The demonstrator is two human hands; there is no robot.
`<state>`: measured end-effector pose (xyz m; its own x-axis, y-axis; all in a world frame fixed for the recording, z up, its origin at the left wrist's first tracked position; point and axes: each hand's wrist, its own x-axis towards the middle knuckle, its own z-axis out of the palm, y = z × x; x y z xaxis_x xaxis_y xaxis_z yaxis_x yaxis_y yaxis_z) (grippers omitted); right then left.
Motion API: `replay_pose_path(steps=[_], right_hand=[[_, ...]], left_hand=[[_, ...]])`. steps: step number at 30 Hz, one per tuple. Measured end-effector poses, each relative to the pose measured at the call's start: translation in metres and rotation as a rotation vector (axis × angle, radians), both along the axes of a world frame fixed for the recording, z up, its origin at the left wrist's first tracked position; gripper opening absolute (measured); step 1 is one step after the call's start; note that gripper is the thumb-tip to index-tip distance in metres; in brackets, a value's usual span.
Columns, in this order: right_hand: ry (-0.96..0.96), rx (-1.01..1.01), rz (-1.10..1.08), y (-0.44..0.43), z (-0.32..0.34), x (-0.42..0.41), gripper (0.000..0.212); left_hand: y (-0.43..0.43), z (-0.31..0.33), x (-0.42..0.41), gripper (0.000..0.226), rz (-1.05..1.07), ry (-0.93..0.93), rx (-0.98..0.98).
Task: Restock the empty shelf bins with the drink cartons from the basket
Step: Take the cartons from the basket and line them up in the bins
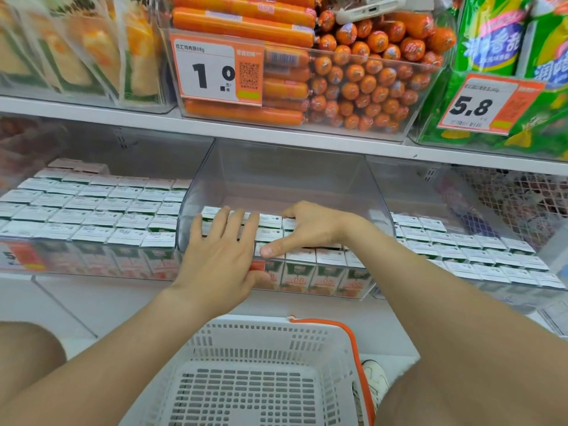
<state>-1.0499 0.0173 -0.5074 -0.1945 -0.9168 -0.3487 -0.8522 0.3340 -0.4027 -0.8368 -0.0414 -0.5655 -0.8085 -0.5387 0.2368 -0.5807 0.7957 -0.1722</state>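
The clear middle shelf bin (276,173) holds rows of small white-topped drink cartons (329,259) standing upright at its front. My left hand (219,250) lies flat with fingers spread on the carton tops at the bin's left front. My right hand (310,229) rests on the cartons beside it, thumb stretched toward the left hand, fingers bent down behind a row. The white plastic basket (255,342) with an orange handle (353,336) sits on the floor below me, and no cartons show inside it.
Clear bins to the left (86,207) and right (479,256) are packed with the same cartons. The shelf above carries orange sausages (362,78) with price tags (215,69) and green snack bags (504,41). My knees flank the basket; a white shoe (373,379) shows at its right.
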Motion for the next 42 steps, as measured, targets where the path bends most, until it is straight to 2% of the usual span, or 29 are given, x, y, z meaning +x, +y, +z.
replay_pose_path(steps=[2, 6, 7, 10, 11, 14, 15, 19, 26, 29, 32, 34, 35, 37, 42], right_hand=[[0.025, 0.010, -0.002, -0.003, -0.002, 0.000, 0.125], [-0.010, -0.012, 0.011, 0.005, -0.002, 0.001, 0.090], [-0.016, -0.013, 0.010, 0.006, -0.003, 0.000, 0.092], [0.056, -0.033, 0.023, 0.007, 0.001, 0.007, 0.122], [0.060, -0.088, 0.012, 0.004, 0.000, 0.009, 0.116], [0.037, -0.276, -0.018, -0.012, -0.008, 0.014, 0.064], [0.021, -0.304, -0.025, -0.018, -0.010, 0.016, 0.057], [-0.017, -0.247, -0.051, -0.040, -0.017, 0.025, 0.055], [-0.002, -0.144, -0.041, -0.050, -0.013, 0.024, 0.048], [0.029, -0.172, -0.061, -0.048, -0.020, 0.025, 0.054], [0.148, -0.319, -0.024, -0.052, -0.022, 0.036, 0.053], [0.134, -0.401, 0.030, -0.058, -0.021, 0.052, 0.045], [0.103, -0.403, 0.062, -0.062, -0.021, 0.062, 0.048], [0.058, -0.352, 0.097, -0.070, -0.021, 0.075, 0.055], [0.018, -0.277, 0.096, -0.088, -0.021, 0.080, 0.036]], left_hand=[[0.001, -0.001, 0.000, 0.106, 0.014, -0.011, -0.011], [0.001, 0.001, 0.000, 0.109, 0.012, -0.028, -0.002], [0.001, 0.003, 0.001, 0.111, 0.009, -0.029, -0.002], [-0.004, 0.013, 0.008, 0.127, -0.003, -0.033, -0.026], [-0.006, 0.018, 0.011, 0.133, -0.013, -0.016, -0.041], [-0.014, 0.031, 0.024, 0.142, -0.003, 0.035, -0.073], [-0.017, 0.033, 0.028, 0.143, 0.020, 0.031, -0.069], [-0.027, 0.024, 0.033, 0.136, 0.111, -0.052, 0.021], [-0.031, 0.011, 0.033, 0.128, 0.072, -0.046, 0.003], [-0.032, 0.015, 0.034, 0.135, 0.059, 0.019, 0.085], [-0.030, 0.019, 0.040, 0.155, 0.085, 0.099, 0.228], [-0.026, 0.018, 0.046, 0.163, 0.111, 0.121, 0.266], [-0.025, 0.016, 0.049, 0.163, 0.131, 0.133, 0.269], [-0.023, 0.012, 0.054, 0.158, 0.175, 0.161, 0.261], [-0.027, 0.002, 0.050, 0.142, 0.204, 0.188, 0.210]])
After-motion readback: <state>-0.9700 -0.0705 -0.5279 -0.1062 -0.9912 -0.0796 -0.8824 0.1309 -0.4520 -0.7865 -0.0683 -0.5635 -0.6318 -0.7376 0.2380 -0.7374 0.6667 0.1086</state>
